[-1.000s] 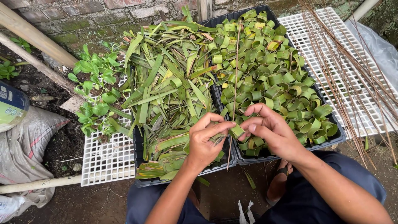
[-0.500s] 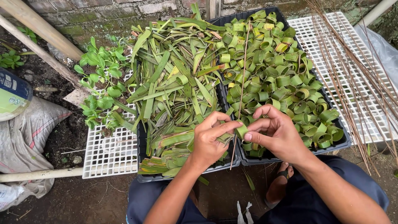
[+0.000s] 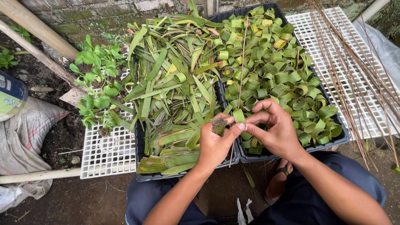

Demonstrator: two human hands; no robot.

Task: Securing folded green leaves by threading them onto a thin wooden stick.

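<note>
Left hand (image 3: 214,143) closed around a short rolled leaf piece (image 3: 218,125), thumb and fingers clamped on it, its cut end showing above the fist. Right hand (image 3: 277,131) just beside, fingertips pinched on a green leaf strip (image 3: 239,116) and touching the left thumb. Thin brown stick (image 3: 241,71) running up between both hands, far end lying across the right crate; which hand grips it cannot be told. Both hands held over the near edge where two black crates meet. Left crate (image 3: 143,177) heaped with long flat leaf strips (image 3: 175,83), green with some yellowed. Right crate (image 3: 337,141) filled with leaf rings (image 3: 275,71), curled and piled loosely. White grid tray (image 3: 106,154) on the left under the crates, small-leaved plants (image 3: 96,83) on its far part. Second white tray (image 3: 329,37) on the right, with a bundle of sticks (image 3: 354,71) laid across it. Bamboo poles (image 3: 37,29) slanting at far left, sack (image 3: 21,137) on the ground at near left. Dark trousers (image 3: 341,175) at the near edge.
</note>
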